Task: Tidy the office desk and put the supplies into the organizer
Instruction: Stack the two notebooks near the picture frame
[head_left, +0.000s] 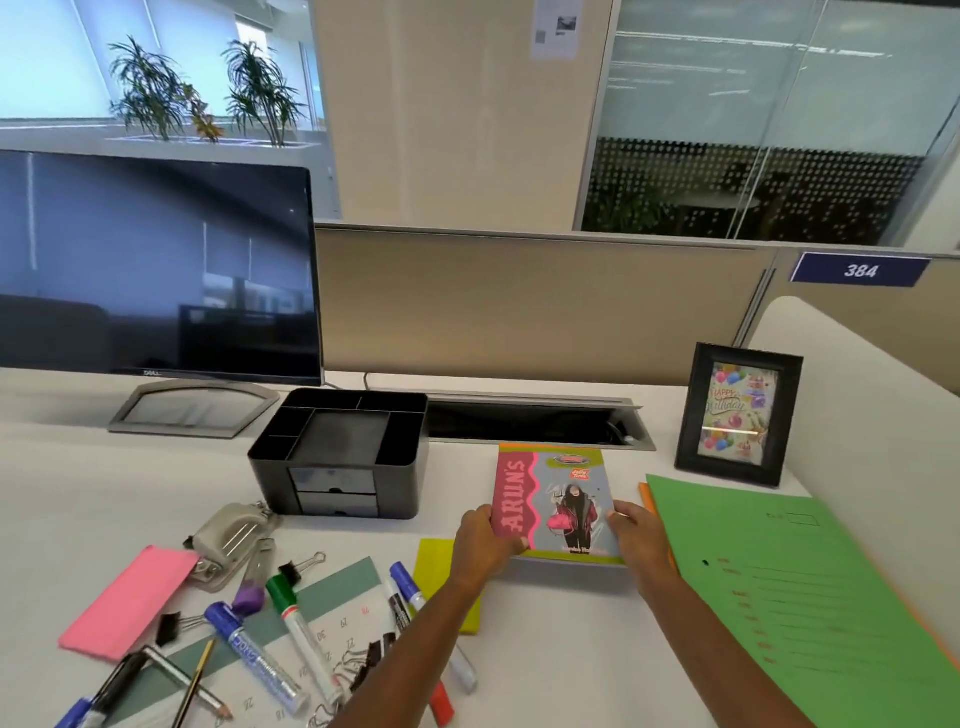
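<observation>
We hold the notebook (558, 499) by both long edges, each grip closed on it: our left hand (485, 540) on the pink side, our right hand (636, 535) on the other. It is down at the worktop (545, 654), between the black organizer (337, 452) and the green folder (779, 597). We judge the book is being set straight; next, the markers (254, 654) need gathering into the organizer's compartments.

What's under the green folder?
An orange sheet lies under the green folder. Only a thin strip of it shows along the green one's left edge. The rest of it, and anything beneath, is covered.
</observation>
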